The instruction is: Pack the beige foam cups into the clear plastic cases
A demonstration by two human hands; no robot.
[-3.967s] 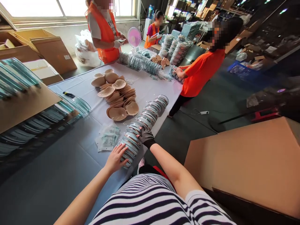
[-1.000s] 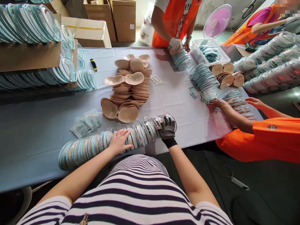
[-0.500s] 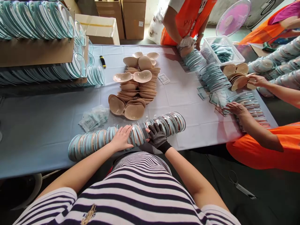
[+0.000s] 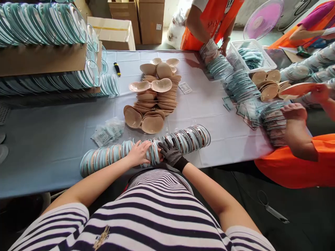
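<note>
Along the near edge of the table (image 4: 57, 132), the bare left hand (image 4: 138, 154) lies on the middle of a long row of clear round cases (image 4: 104, 157), fingers fairly spread and thumb apart. Just beside it, the right hand (image 4: 171, 153), in a dotted dark glove, also lies over the row with its fingers apart; whether either hand grips a case I cannot tell, as the undersides are hidden. The cases stand on edge, packed face to face, with beige showing inside many of them, so this row looks largely filled (what lies under the palms is out of sight).

Just beyond are a heap of small packets (image 4: 108, 131) and a stack of loose beige cups (image 4: 151, 104), none of it in cases; by that, a good share seems left to pack. One flat packet (image 4: 185, 88) lies beside the cups.

Farther out, at the left, tiers of cases (image 4: 44, 24) look unfilled, though I cannot be sure. A cutter (image 4: 117, 69) lies near them. At the right, a co-worker's hand (image 4: 320, 92) holds a beige piece over another row (image 4: 273, 123), and a white basket (image 4: 234, 59) holds pale green packets.
</note>
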